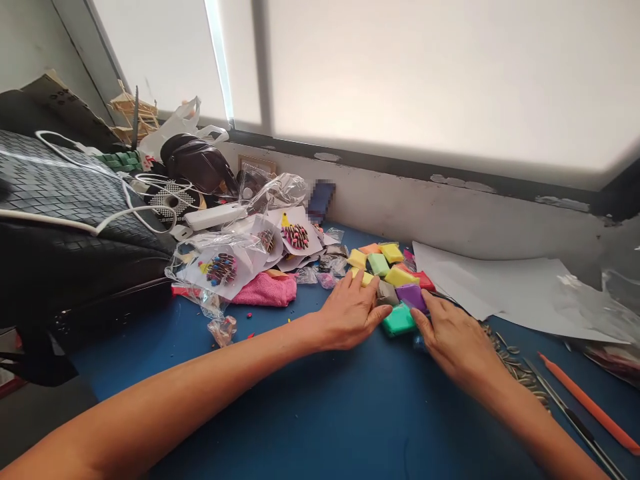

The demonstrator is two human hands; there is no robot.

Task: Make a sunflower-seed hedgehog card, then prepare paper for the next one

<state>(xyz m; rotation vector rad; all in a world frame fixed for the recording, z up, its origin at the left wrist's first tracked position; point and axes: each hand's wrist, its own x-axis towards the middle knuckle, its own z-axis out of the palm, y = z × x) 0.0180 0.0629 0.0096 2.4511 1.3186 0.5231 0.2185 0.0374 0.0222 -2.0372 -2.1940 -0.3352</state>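
Observation:
A pile of small wrapped modelling clay blocks lies on the blue table, with yellow, orange, red and grey ones among them. My left hand [349, 315] rests flat at the pile's left side, fingers spread, its fingertips over a yellow block [361, 277]. The thumb points toward a green block [399, 321] at the front. On the other side, my right hand [457, 340] is open, thumb and fingers apart, beside a purple block [411, 298]. Its fingertips reach that block's edge. Behind these sits a light green block [379, 265].
Sunflower seeds [520, 373], an orange tool [590, 403] and a metal tool [575, 420] lie at right. White paper sheets [500, 287] are behind them. At left are a pink cloth [265, 291], bagged seed-hedgehog pictures [220, 270] and a black woven bag [75, 200].

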